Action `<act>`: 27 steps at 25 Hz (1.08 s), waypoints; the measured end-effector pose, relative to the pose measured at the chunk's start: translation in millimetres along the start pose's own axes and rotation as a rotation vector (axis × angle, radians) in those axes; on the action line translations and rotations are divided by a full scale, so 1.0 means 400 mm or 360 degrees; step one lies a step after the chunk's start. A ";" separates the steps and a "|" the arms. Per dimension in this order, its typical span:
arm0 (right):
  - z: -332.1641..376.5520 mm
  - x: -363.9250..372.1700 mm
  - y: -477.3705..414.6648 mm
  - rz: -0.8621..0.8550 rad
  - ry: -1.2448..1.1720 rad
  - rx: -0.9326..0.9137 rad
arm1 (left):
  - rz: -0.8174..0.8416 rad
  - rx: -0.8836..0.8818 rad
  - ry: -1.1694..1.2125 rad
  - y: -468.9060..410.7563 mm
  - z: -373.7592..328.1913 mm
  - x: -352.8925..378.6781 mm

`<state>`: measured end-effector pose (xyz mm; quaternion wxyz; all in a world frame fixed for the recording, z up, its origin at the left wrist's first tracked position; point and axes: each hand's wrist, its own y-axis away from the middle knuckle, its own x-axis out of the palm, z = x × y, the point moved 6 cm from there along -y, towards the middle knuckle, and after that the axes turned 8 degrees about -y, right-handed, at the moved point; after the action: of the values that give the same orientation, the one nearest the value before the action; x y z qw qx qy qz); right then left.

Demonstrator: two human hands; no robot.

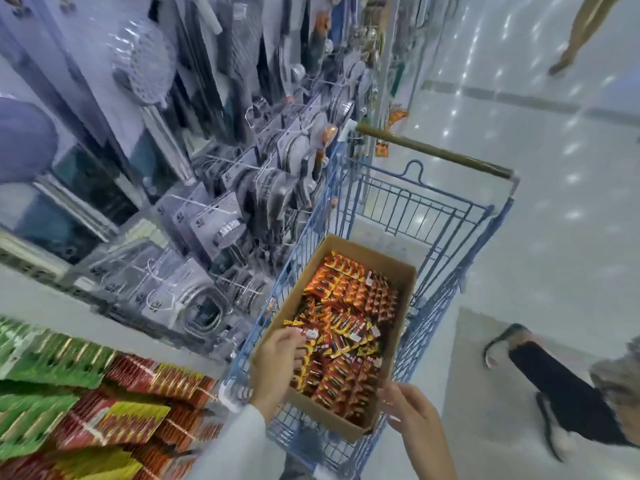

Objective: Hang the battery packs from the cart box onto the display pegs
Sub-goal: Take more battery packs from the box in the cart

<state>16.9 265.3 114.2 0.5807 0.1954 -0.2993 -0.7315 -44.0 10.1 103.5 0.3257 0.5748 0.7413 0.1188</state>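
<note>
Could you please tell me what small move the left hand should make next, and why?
Probably curl the left hand around a few red-and-yellow battery packs and lift them out. Its fingers reach among the packs in the brown cardboard box in the blue wire cart, though a grip is not clear; the right hand hovers open by the box's near corner.

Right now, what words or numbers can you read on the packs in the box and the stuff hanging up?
No text is readable here.
battery packs in the cardboard box: print and white stickers, too blurred.
red and green hanging packs: too blurred.
grey hanging packages: logos too blurred.
orange tags further along: too small.
</note>
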 end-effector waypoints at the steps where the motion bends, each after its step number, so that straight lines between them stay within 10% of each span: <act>1: 0.009 0.003 -0.013 -0.0037 -0.0018 0.0027 | 0.0057 -0.0037 -0.0064 -0.079 -0.015 0.029; 15: -0.011 0.075 -0.296 -0.0320 -0.0196 0.0502 | 0.0116 -0.0255 -0.0470 -0.835 -0.103 0.399; 27: -0.030 0.042 -0.379 -0.0349 -0.0152 0.0611 | -0.0190 -0.0441 -0.0108 -0.842 -0.083 0.420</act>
<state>-90.6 268.6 5.5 0.4350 0.2988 -0.4373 -0.7282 -347.0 67.9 -114.7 0.4331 0.4829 0.7393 0.1809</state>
